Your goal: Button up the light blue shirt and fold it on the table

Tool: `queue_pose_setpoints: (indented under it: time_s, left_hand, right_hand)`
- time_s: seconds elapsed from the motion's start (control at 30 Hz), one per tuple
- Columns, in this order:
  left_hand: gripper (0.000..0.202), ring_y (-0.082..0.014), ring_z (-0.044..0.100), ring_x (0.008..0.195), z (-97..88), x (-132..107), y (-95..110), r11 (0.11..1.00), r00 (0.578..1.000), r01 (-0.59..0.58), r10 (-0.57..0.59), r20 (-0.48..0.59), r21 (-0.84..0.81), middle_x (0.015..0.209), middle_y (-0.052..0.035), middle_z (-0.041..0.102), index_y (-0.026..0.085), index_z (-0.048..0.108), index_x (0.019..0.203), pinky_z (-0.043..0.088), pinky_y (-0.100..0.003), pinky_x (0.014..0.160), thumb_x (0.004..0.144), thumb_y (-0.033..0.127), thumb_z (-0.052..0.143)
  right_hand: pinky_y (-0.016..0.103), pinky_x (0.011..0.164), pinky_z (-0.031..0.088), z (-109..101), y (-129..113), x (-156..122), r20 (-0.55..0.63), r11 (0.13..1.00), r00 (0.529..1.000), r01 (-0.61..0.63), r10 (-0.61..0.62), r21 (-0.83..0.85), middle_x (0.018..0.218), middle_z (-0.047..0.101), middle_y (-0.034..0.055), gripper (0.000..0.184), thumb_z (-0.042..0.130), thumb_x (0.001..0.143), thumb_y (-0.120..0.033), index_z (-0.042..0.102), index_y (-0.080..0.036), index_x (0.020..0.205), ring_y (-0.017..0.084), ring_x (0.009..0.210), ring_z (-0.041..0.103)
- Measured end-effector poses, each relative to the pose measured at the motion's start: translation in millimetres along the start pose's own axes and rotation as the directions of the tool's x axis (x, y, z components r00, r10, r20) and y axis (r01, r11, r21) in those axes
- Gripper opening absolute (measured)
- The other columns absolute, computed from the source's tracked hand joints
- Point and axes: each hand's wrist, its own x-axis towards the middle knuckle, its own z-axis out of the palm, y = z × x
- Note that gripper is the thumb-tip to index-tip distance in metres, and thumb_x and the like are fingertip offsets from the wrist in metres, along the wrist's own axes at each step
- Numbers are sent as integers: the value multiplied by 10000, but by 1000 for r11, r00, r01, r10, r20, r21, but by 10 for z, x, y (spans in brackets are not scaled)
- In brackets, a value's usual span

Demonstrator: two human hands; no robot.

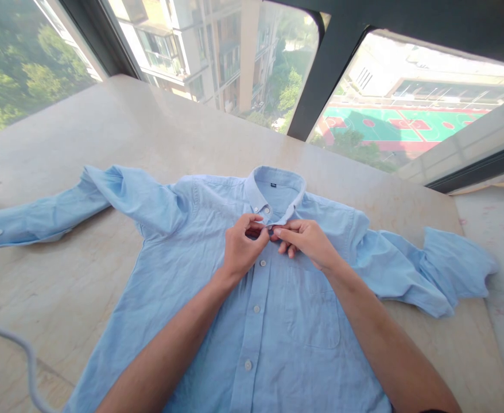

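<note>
L hand (244, 244) & R hand (306, 240) both pinch the front of a lt-blue, long-sleeved cloth shirt (183, 298), just below its collar (254, 194), spread on pale marbled windowsill (54, 135)!

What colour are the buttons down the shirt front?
The buttons are white; they show best in the head view.

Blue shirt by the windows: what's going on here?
A person's left hand and right hand are together on the light blue shirt, pinching its front just below the collar. The shirt lies front up on a pale surface, sleeves out to both sides. White buttons run down the front below the hands; the fingers hide whether the button spot between them is fastened.
</note>
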Motion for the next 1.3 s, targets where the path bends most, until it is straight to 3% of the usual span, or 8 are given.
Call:
queue_pose_setpoints:
  time_s: [0.13,0.53,1.1,1.3]
  left_hand:
    - [218,-140,719,680,-3,-8,-14,1000,1000,-3,3,10,-4,775,1,750,193,622,960,591,-251,670,755,142,674]
    - [176,-151,731,695,-1,-16,1,999,999,-23,24,27,-25,781,-6,763,197,632,945,596,-258,680,774,176,670]
    - [161,-104,634,621,-6,14,32,999,1000,0,1,7,-51,717,21,681,190,640,944,530,-211,615,789,145,628]
    - [101,-117,646,678,-36,32,-11,999,995,-42,40,94,26,757,9,696,188,660,893,518,-227,648,826,135,606]
  right_hand:
    - [152,375,461,48,56,18,-4,994,998,-55,56,89,776,753,92,357,840,665,-447,764,-125,798,107,519,644]
    - [152,268,303,180,98,18,-143,997,990,7,3,72,679,712,67,312,774,669,-420,738,-130,778,111,461,594]
    - [155,332,335,163,81,20,-146,999,989,5,3,54,581,662,34,283,799,632,-403,738,-134,698,101,476,569]
    - [173,328,410,155,87,27,-107,1000,994,-6,5,-16,633,678,38,332,773,681,-452,723,-131,749,119,484,599]
